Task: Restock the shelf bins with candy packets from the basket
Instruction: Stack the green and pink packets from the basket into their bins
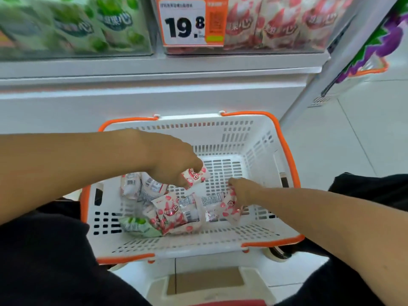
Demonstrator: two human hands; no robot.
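Candy packets (174,214), glossy pink-and-white pouches with crimped ends, lie heaped along the near-left part of the floor of a white slotted plastic basket (260,146) with orange rim handles. The shelf (154,71) above is smooth white metal, carrying clear-fronted bins: the left bin (72,25) holds green pouches, the right bin (276,23) pink ones like those in the basket. An orange-bordered price card (189,21) hangs between them. The left hand (174,162) is over the basket's middle, its fingers curled down and pinching one pink packet (195,174) clear of the heap. The right hand (242,191), near the right wall, has its fingers closed around another pink packet (230,209) at the heap's right edge. One green pouch (139,226) lies at the near-left corner.
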